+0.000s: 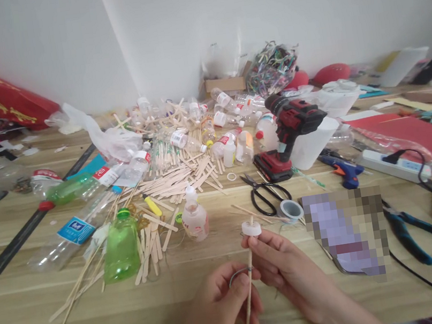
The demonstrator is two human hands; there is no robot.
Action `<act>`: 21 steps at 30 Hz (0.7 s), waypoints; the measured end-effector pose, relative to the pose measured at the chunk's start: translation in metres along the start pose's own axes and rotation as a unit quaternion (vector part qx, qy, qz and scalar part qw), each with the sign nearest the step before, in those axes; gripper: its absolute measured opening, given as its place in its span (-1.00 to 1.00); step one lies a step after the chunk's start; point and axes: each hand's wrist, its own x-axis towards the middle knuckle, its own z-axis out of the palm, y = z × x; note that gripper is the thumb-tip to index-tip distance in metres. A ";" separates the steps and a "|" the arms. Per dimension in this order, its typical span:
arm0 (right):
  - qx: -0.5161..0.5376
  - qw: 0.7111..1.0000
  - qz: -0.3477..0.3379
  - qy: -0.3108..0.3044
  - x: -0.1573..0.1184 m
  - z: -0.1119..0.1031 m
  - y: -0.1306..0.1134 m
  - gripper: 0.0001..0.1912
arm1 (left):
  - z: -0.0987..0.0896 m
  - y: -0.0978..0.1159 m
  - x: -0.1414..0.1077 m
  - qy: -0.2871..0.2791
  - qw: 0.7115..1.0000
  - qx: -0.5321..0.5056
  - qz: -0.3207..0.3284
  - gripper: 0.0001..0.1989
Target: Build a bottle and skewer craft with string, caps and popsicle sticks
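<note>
A thin wooden stick [248,314] slants up through a white bottle cap [251,228], its tip showing above the cap. My right hand [288,265] is closed around the stick just below the cap, thumb close under the rim. Lower down, my left hand [228,295] closes on the same stick with thumb and fingers. A thin string [236,273] is wound around the stick between my hands and loops over toward my left thumb. Whether my left fingers also grip the string is hard to tell. Just beyond my hands stands a small clear bottle [195,221] with a nozzle.
Black-handled scissors [263,202] and a roll of tape [291,210] lie ahead. Behind them stands a red cordless drill [291,134]. Blue-handled pliers [408,228] and a glue gun [345,168] are at right. Craft sticks [185,174] and a green bottle [121,246] are at left.
</note>
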 end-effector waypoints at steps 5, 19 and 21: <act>0.002 1.000 0.002 -0.002 0.003 -0.004 0.001 -0.55 | 0.000 -0.002 0.004 0.001 1.000 -0.003 0.001 -0.50; -0.005 1.000 0.004 -0.001 0.012 -0.010 -0.002 -0.54 | 0.001 0.002 0.016 0.015 0.999 -0.039 -0.019 -0.55; -0.002 1.000 0.003 0.000 0.013 -0.012 -0.003 -0.55 | 0.002 0.002 0.018 0.016 0.999 -0.043 -0.019 -0.58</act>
